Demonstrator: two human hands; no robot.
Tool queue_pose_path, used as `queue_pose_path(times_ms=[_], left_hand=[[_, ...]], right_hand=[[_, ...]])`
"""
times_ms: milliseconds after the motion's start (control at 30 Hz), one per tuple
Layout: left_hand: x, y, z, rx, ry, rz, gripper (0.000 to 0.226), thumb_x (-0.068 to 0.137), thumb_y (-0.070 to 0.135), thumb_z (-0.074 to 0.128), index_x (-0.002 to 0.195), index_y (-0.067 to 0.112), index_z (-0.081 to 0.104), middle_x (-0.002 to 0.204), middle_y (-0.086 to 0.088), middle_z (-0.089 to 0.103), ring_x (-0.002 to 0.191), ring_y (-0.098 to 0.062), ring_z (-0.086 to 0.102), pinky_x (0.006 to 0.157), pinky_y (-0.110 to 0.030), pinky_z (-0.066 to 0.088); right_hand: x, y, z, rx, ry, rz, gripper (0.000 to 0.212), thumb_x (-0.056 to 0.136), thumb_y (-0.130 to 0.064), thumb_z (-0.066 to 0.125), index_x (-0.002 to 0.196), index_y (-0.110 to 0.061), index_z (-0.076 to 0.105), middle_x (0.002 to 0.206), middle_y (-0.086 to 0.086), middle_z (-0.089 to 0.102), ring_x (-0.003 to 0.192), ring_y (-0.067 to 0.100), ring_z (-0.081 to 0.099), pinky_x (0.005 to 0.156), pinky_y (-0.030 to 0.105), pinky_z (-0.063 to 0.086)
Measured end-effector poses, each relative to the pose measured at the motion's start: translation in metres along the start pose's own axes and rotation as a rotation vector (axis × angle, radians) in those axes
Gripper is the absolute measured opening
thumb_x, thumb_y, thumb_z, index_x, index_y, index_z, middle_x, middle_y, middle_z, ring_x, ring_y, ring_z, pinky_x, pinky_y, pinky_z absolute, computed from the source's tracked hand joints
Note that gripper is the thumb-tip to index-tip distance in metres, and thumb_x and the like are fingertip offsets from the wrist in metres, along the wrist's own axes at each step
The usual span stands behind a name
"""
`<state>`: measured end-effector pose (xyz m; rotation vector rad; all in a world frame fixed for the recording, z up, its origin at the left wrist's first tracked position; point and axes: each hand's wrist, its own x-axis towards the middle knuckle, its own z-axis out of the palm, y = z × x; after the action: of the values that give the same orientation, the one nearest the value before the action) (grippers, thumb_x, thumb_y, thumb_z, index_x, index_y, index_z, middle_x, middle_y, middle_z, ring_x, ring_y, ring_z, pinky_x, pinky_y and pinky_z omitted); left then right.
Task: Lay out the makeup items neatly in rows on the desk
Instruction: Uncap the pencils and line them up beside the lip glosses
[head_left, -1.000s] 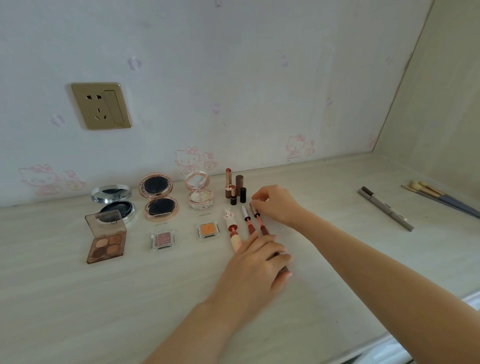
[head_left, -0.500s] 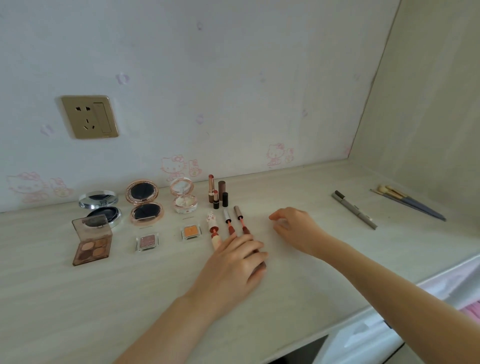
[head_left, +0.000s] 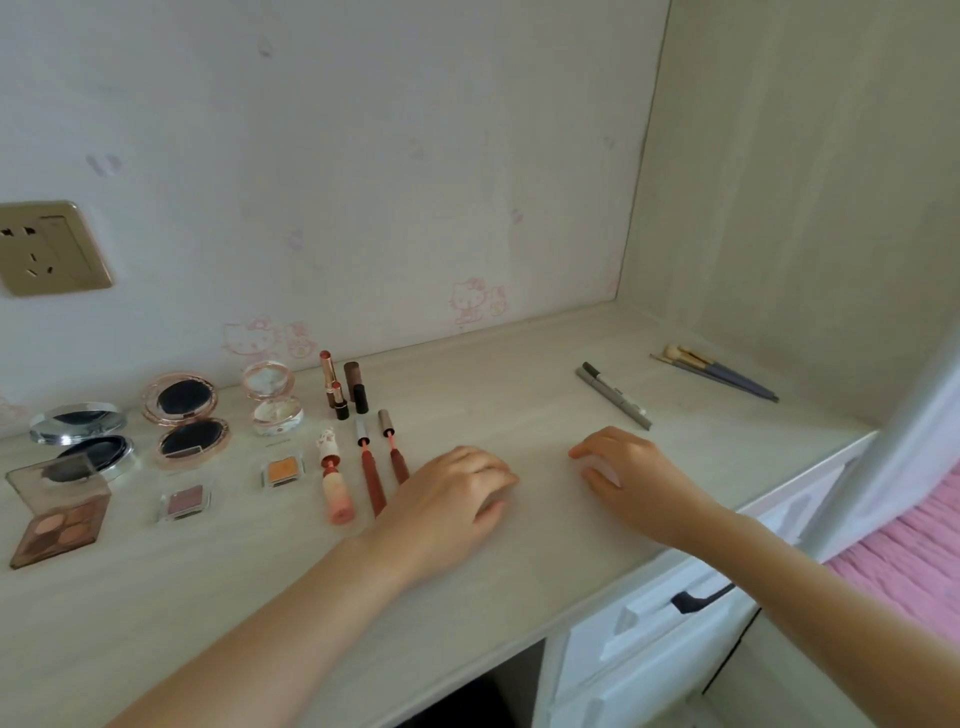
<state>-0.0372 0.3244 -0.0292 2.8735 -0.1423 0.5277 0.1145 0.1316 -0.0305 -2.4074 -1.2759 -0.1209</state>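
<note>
Left hand (head_left: 451, 506) rests palm-down, fingers loosely curled, holding nothing, beside lip glosses (head_left: 372, 470); right hand (head_left: 631, 475) loosely curled, empty, likely heading for pen (head_left: 614, 396) and brushes (head_left: 719, 372); those lie well apart from rows on desk (head_left: 519, 405).

Your left hand (head_left: 452, 499) flat on desk (head_left: 519, 395) beside lip glosses (head_left: 371, 478); right hand (head_left: 623, 467) loosely curled, empty, near eyebrow pencil (head_left: 613, 395).

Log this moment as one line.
left hand: on desk, empty | right hand: empty | grey pen, brushes: unsorted
</note>
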Motion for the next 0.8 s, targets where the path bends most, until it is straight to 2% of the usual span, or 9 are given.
queue_pose_path(times_ms=[100, 200, 300, 400, 533, 667, 733, 800], left_hand=[[0.029, 0.008, 0.012, -0.042, -0.027, 0.002, 0.033, 0.094, 0.02, 0.048, 0.125, 0.02, 0.06, 0.127, 0.008, 0.058, 0.122, -0.009, 0.044, 0.1, -0.016, 0.029], [0.058, 0.013, 0.025, -0.044, -0.046, 0.02, 0.031, 0.094, 0.018, 0.048, 0.122, 0.017, 0.062, 0.124, 0.005, 0.059, 0.121, -0.014, 0.045, 0.101, -0.024, 0.036], [0.087, 0.014, 0.037, -0.012, -0.066, 0.028, 0.034, 0.093, 0.016, 0.048, 0.125, 0.014, 0.059, 0.127, 0.001, 0.056, 0.124, -0.016, 0.042, 0.104, -0.025, 0.033], [0.112, 0.013, 0.047, 0.005, -0.08, -0.013, 0.044, 0.093, 0.017, 0.045, 0.137, 0.017, 0.047, 0.137, -0.001, 0.048, 0.131, -0.018, 0.036, 0.106, -0.029, 0.033], [0.142, 0.009, 0.059, -0.025, -0.091, -0.117, 0.053, 0.094, 0.018, 0.041, 0.147, 0.018, 0.03, 0.149, -0.001, 0.034, 0.137, -0.018, 0.028, 0.11, -0.03, 0.029], [0.17, 0.002, 0.067, -0.03, -0.117, -0.147, 0.053, 0.095, 0.019, 0.039, 0.147, 0.015, 0.029, 0.152, -0.002, 0.031, 0.139, -0.02, 0.027, 0.111, -0.032, 0.029], [0.183, 0.0, 0.07, -0.01, -0.132, -0.13, 0.054, 0.095, 0.019, 0.04, 0.147, 0.015, 0.028, 0.154, -0.001, 0.028, 0.14, -0.02, 0.026, 0.112, -0.032, 0.028], [0.195, 0.0, 0.073, 0.017, -0.159, -0.103, 0.056, 0.094, 0.018, 0.041, 0.149, 0.016, 0.025, 0.156, -0.001, 0.024, 0.142, -0.02, 0.022, 0.114, -0.033, 0.025]], right_hand=[[-0.005, 0.014, -0.009, 0.003, 0.035, 0.028, 0.024, 0.094, -0.021, 0.052, 0.115, -0.02, 0.064, 0.119, -0.003, 0.059, 0.11, 0.016, 0.055, 0.094, 0.025, 0.042], [-0.005, 0.031, -0.016, -0.009, 0.062, 0.054, 0.023, 0.093, -0.018, 0.053, 0.113, -0.019, 0.065, 0.115, -0.002, 0.062, 0.109, 0.018, 0.055, 0.094, 0.028, 0.044], [-0.001, 0.047, -0.019, -0.006, 0.087, 0.078, 0.023, 0.093, -0.016, 0.054, 0.112, -0.019, 0.066, 0.112, -0.002, 0.062, 0.104, 0.018, 0.056, 0.088, 0.028, 0.045], [0.006, 0.059, -0.015, 0.03, 0.164, 0.125, 0.024, 0.091, -0.011, 0.054, 0.111, -0.016, 0.066, 0.109, 0.001, 0.061, 0.099, 0.02, 0.055, 0.082, 0.026, 0.041], [0.014, 0.067, -0.007, 0.089, 0.33, 0.214, 0.023, 0.091, -0.008, 0.054, 0.112, -0.012, 0.064, 0.108, 0.003, 0.058, 0.099, 0.023, 0.052, 0.081, 0.025, 0.037], [0.019, 0.067, -0.004, -0.048, 0.397, 0.22, 0.024, 0.091, -0.013, 0.054, 0.112, -0.01, 0.063, 0.11, 0.006, 0.058, 0.102, 0.028, 0.05, 0.081, 0.032, 0.043], [0.02, 0.067, -0.002, -0.124, 0.376, 0.249, 0.026, 0.092, -0.016, 0.052, 0.114, -0.008, 0.062, 0.111, 0.007, 0.058, 0.104, 0.03, 0.05, 0.082, 0.036, 0.046], [0.02, 0.068, 0.0, -0.173, 0.334, 0.294, 0.029, 0.094, -0.02, 0.049, 0.118, -0.009, 0.059, 0.114, 0.006, 0.057, 0.106, 0.029, 0.048, 0.085, 0.035, 0.045]])
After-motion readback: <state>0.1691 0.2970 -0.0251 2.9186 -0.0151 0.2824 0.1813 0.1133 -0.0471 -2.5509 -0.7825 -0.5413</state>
